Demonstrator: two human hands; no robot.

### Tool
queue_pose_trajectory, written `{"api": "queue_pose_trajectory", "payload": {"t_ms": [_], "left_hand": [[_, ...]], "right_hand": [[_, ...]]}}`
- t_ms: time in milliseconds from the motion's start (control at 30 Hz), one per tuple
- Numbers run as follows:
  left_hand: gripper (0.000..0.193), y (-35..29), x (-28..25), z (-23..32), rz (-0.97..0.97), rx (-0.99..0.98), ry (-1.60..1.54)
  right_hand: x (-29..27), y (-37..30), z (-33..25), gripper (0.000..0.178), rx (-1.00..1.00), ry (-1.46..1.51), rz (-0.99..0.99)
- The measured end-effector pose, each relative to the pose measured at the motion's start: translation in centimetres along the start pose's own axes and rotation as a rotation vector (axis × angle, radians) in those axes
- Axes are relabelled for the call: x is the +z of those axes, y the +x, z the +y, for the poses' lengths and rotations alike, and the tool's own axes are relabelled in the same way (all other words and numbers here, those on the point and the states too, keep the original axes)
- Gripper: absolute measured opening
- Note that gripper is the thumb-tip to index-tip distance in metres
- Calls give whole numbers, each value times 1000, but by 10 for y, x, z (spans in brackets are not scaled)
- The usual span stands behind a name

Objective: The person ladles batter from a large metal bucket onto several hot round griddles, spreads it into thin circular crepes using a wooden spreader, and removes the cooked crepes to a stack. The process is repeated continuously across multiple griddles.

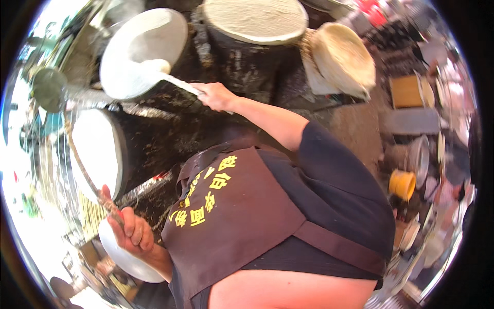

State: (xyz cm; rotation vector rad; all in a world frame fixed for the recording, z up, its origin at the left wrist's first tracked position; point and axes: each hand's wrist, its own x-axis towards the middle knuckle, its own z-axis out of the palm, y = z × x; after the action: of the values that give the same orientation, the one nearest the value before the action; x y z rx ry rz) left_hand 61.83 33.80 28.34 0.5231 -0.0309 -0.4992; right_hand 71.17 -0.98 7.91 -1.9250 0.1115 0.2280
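Note:
My right hand (216,96) grips the pale handle of a ladle (181,83). The ladle's rounded end lies inside a large light-coloured wok (117,69), whose near part is washed out by light or steam. At the lower left my left hand (132,232) is wrapped round the long, wound handle of a round mesh skimmer (49,90). That skimmer is held raised, its mesh head apart from the wok, above and left of a wide round pot (96,149) with an overexposed white top.
A big dark vat with a pale, textured round top (254,19) stands beyond my right hand. Right of it is a cloth-lined tub (342,61). A white bowl-like thing (128,255) sits below my left hand. A yellow bucket (402,185) stands far right.

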Motion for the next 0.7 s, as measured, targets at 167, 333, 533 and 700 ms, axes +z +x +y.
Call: {"api": "queue_pose_trajectory", "payload": {"t_ms": [167,333,533,700], "left_hand": [[61,34,-11,-38,4,-39,96],[60,45,2,-41,8,-63,146],[60,43,17,-53,55,-41,117],[63,41,32,-32,101,-8,12]], "right_hand": [[-34,30,42,45,-46,-133,283],[19,29,56,43,-235,-226,123],[-53,20,76,42,-256,-338,219],[-76,47,16,43,-98,-216,197]]}}
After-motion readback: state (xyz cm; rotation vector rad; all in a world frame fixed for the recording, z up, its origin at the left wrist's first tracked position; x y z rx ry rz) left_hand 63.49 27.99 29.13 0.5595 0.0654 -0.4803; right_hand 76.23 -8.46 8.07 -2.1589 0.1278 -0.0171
